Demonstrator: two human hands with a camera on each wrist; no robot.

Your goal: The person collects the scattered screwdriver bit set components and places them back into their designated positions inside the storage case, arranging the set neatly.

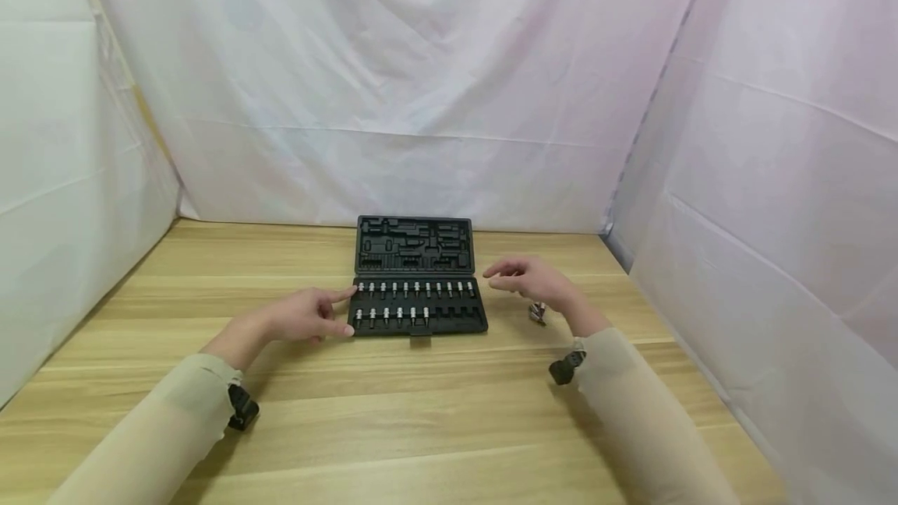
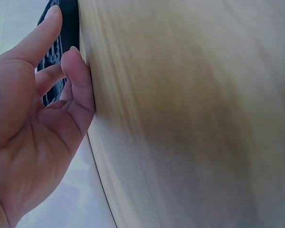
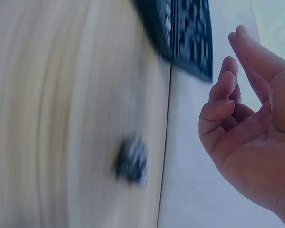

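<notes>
A black plastic socket case point(image 1: 456, 326) lies unfolded on the table, its lid point(image 1: 414, 244) laid back. Two rows of silver bit sockets point(image 1: 417, 287) stand in its lower half; several slots at the right of the front row hold none. My left hand point(image 1: 302, 315) touches the case's left side, index finger and thumb spread along it, other fingers curled. To the right of the case hovers my right hand point(image 1: 533, 280), fingers loosely bent and nothing between them. Near its wrist lies a small heap of loose sockets point(image 1: 537, 312), blurred in the right wrist view.
The wooden table point(image 1: 365, 427) is bounded by white cloth at the back point(image 1: 393, 100) and on both sides. A black wrist camera point(image 1: 242, 407) is strapped at the left cuff, another point(image 1: 565, 368) at the right.
</notes>
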